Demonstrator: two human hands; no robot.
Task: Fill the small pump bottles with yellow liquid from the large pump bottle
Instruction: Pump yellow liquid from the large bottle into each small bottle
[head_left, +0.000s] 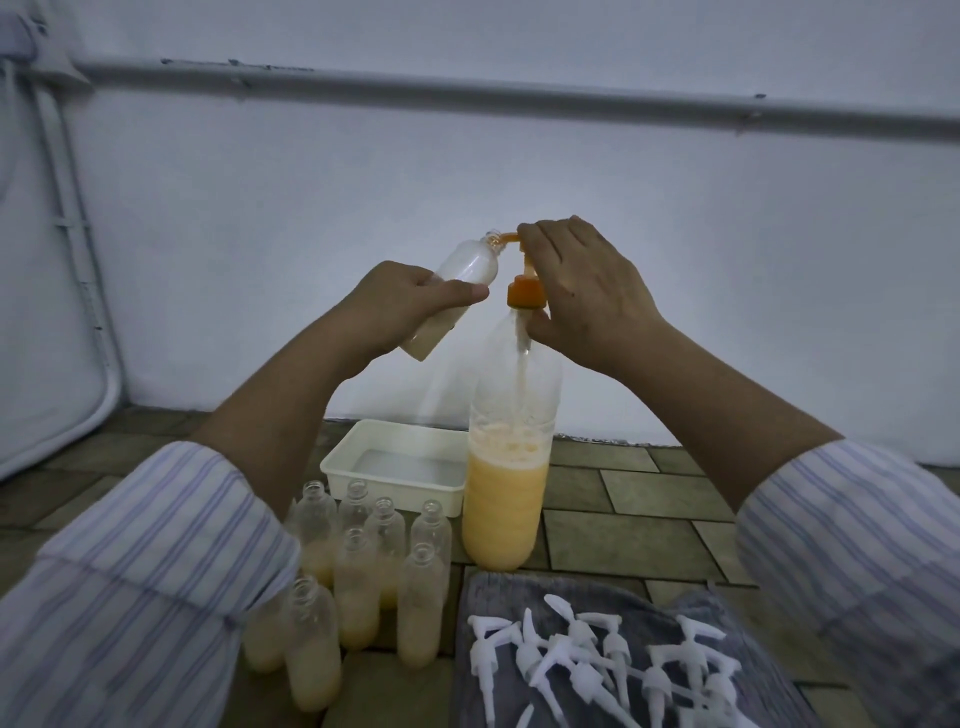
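The floor is laid with dull brown rectangular tiles and meets a plain white wall crossed by a grey pipe running its width; a white folded frame leans at the far left. The light is dim.

The large pump bottle stands upright on the tiles, about half full of yellow liquid, topped by an orange pump. The right hand rests fingers over the pump head, with the thumb against the bottle's neck. The left hand grips a small bottle round its middle, tilted, its open mouth at the pump's spout; a little pale liquid sits in its base.

Behind the large bottle sits a white plastic tub. Left of it stand 8 uncapped small bottles, each partly filled. In front lies a grey towel carrying a scatter of white pump tops. Striped sleeves cover both forearms.
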